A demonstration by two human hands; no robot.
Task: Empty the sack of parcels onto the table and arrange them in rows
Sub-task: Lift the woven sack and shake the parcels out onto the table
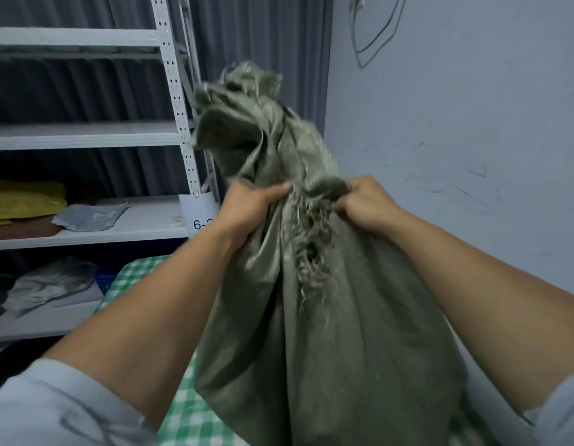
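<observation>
Centre of frame: a grey-green woven sack (314, 317) stands upright on a green-checked table (185, 413), its neck bunched and its frayed mouth flopping toward the upper centre. The left hand (253, 204) and right hand (364, 201) each clench the gathered neck. At left, white shelving (86, 136) holds grey mailers (89, 215).

A white metal rack (174, 91) stands at left before a dark pleated curtain (263, 33). One shelf (144, 225) carries a yellow bag (25, 201) beside a flat grey mailer (89, 215); a crumpled grey bag (50, 284) lies lower. Cables (375, 33) loop on the pale wall (472, 107).
</observation>
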